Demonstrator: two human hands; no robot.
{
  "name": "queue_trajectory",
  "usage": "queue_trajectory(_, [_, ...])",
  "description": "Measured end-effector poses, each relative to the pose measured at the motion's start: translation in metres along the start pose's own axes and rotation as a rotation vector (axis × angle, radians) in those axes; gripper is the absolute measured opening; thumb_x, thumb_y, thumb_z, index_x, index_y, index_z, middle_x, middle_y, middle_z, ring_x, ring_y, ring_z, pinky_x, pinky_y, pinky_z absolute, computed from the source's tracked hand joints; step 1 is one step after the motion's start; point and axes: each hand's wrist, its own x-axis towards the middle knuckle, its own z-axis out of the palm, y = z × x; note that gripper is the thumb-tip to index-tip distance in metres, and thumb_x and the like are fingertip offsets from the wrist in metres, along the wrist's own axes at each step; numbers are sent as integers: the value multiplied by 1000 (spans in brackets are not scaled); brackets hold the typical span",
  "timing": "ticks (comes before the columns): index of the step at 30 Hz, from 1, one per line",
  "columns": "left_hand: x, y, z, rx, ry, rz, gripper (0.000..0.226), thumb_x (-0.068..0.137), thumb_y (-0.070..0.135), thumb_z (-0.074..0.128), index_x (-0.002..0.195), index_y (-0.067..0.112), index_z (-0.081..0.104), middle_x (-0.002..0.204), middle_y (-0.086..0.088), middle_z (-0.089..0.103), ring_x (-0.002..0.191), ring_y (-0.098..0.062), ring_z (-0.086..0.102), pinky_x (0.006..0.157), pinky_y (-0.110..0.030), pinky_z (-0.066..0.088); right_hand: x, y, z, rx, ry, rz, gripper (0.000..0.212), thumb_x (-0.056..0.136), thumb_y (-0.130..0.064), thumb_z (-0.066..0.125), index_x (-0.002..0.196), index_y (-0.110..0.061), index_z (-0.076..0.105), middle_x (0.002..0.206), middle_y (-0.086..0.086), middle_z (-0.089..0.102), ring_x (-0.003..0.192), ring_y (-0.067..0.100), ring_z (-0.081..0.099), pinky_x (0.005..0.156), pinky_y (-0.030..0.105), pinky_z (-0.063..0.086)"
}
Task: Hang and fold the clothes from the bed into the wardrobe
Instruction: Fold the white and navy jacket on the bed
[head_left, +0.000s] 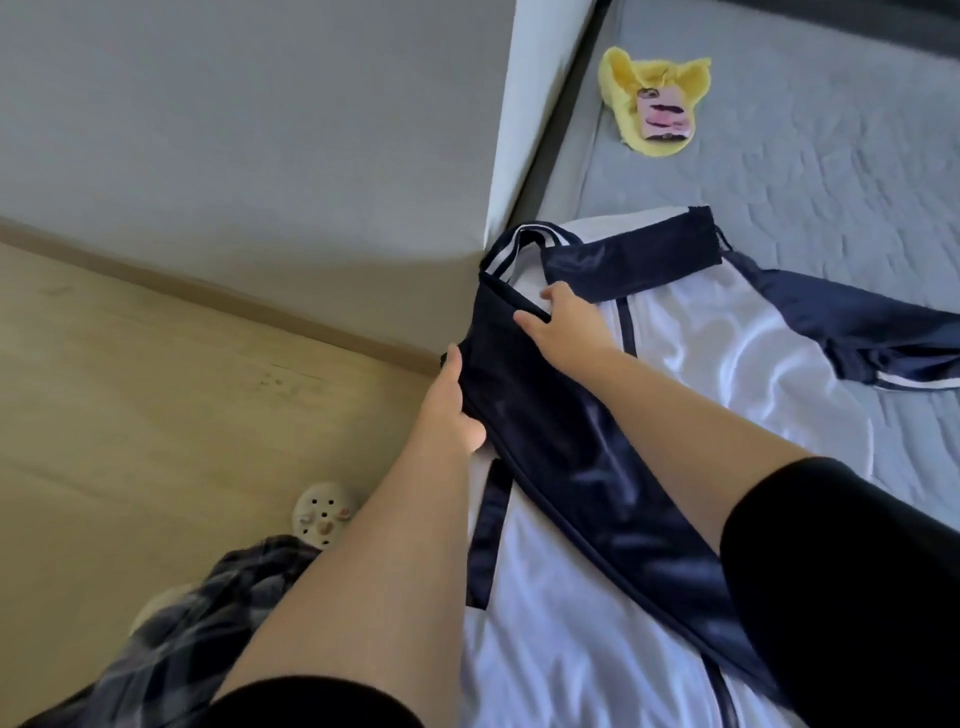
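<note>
Both hands grip a navy sleeve (561, 441) of a white-and-navy jacket (691, 364) spread on the grey bed (831, 171): left hand (452, 410) pinching its edge, right hand (563, 325) holding near the cuff.

A home bedroom: a quilted grey bed (810, 171) (clothes on it), wooden floor (156, 395), plain walls.

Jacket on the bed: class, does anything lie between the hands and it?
Nothing does. The left hand grips the navy sleeve of the jacket at its edge, and the right hand rests on the sleeve near the cuff. The yellow item lies apart.
</note>
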Motion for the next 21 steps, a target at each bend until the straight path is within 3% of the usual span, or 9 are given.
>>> queue_trajectory(3, [12, 10, 0, 41, 80, 1, 52, 93, 57, 44, 112, 12, 63, 124, -13, 63, 98, -26, 64, 77, -36, 52, 18, -11, 14, -64, -4, 21, 32, 92, -43, 55, 87, -11, 54, 80, -1, 56, 74, 19, 52, 57, 29, 35])
queue_trajectory(6, [11, 7, -4, -163, 163, 75, 49, 101, 42, 38, 135, 8, 48, 142, -11, 47, 125, -27, 50, 92, -34, 44, 27, 3, 9, 65, 139, 143, 38, 90, -28, 58, 58, -12, 46, 56, -1, 46, 56, 17, 45, 51, 27, 29])
queue_trajectory(9, [9, 7, -7, -235, 156, 77, 49, 102, 39, 37, 140, 8, 43, 144, -9, 44, 132, -26, 43, 98, -33, 40, 21, 24, 2, 196, 236, 287, 40, 90, -24, 57, 57, -11, 39, 52, 1, 40, 52, 19, 40, 54, 27, 31])
queue_trajectory(12, [6, 9, -6, -95, 234, 77, 37, 100, 24, 48, 131, 5, 52, 131, -8, 55, 118, -26, 53, 94, -30, 45, 9, 23, 4, 161, 296, 189, 23, 93, -27, 52, 78, -11, 52, 66, -3, 50, 69, 20, 49, 59, 31, 35])
queue_trajectory(13, [3, 8, -5, 24, 304, 144, 34, 98, 17, 51, 129, 4, 54, 126, -8, 58, 110, -25, 57, 91, -29, 47, 2, 20, 4, 169, 350, 122, 16, 93, -27, 51, 91, -12, 55, 77, -3, 55, 78, 19, 52, 66, 31, 39])
queue_trajectory(15, [-2, 2, -4, 359, 506, 409, 38, 92, 8, 54, 129, 8, 52, 124, -7, 59, 102, -24, 59, 81, -27, 44, -18, 21, 3, 108, 476, -87, 24, 91, -22, 53, 112, -10, 54, 101, 3, 57, 96, 20, 51, 83, 33, 42])
queue_trajectory(17, [-5, -7, -4, 823, 676, 737, 56, 87, 6, 58, 140, 14, 40, 137, -7, 49, 118, -25, 51, 87, -30, 40, -40, 36, 4, -40, 513, -222, 31, 89, -18, 54, 118, -7, 52, 113, 8, 55, 107, 24, 48, 93, 36, 39])
queue_trajectory(19, [-5, -20, 0, 1275, 648, 1007, 62, 86, 9, 58, 144, 17, 34, 147, -8, 36, 135, -27, 33, 105, -38, 32, -63, 63, 4, -192, 456, -165, 35, 90, -21, 53, 122, -7, 51, 119, 9, 54, 112, 29, 46, 97, 40, 35])
queue_trajectory(21, [-6, -42, 11, 1659, 448, 1108, 57, 93, 16, 49, 147, 20, 31, 156, -6, 23, 145, -26, 14, 115, -46, 17, -83, 93, 1, -294, 366, -39, 38, 93, -26, 51, 126, -6, 49, 125, 12, 51, 116, 32, 43, 100, 42, 32])
